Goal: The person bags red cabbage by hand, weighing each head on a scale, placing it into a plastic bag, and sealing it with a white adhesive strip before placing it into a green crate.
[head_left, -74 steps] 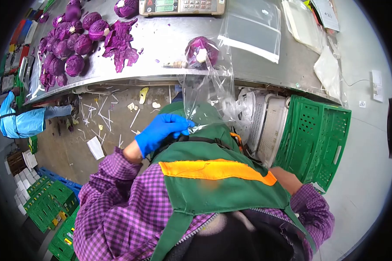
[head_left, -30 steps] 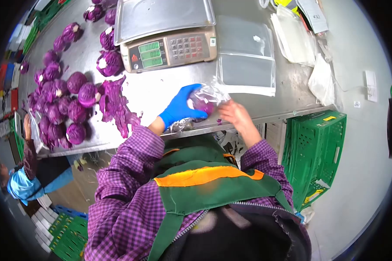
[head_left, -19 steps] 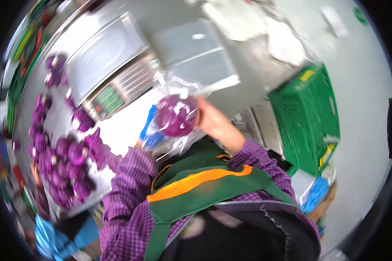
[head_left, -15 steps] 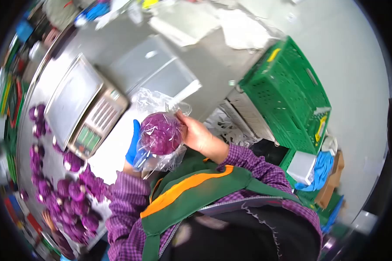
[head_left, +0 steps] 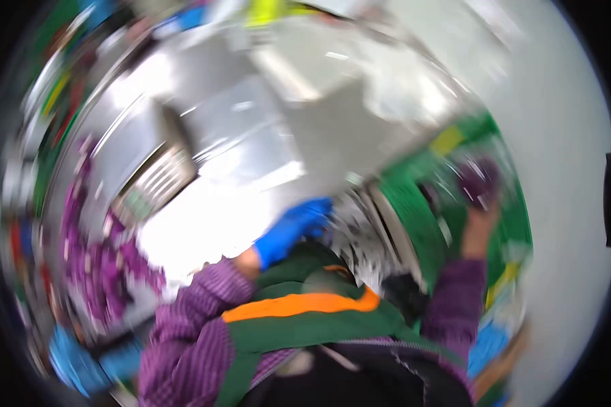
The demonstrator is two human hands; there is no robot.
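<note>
A purple cabbage (head_left: 478,182) in clear plastic wrapping is at the right, over the green crate (head_left: 411,203). My right hand (head_left: 483,218) grips it from below, arm stretched out; both are blurred. In front of my apron, my left hand (head_left: 295,229) wears a blue glove and points toward a heap of clear plastic bags (head_left: 360,237). Its fingers are smeared by motion, so I cannot see whether they touch the bags or hold anything.
A weighing scale (head_left: 153,180) stands on the metal table (head_left: 346,129), left of centre. Several purple cabbages (head_left: 98,271) lie along the table's left side. White sheets (head_left: 407,81) lie at the back. Another person's blue-gloved hand (head_left: 78,359) shows at lower left.
The wrapped cabbage has gone from between both my hands to the right, over the green crate, in my right hand alone. My left hand has let go and moved right toward the plastic bags.
</note>
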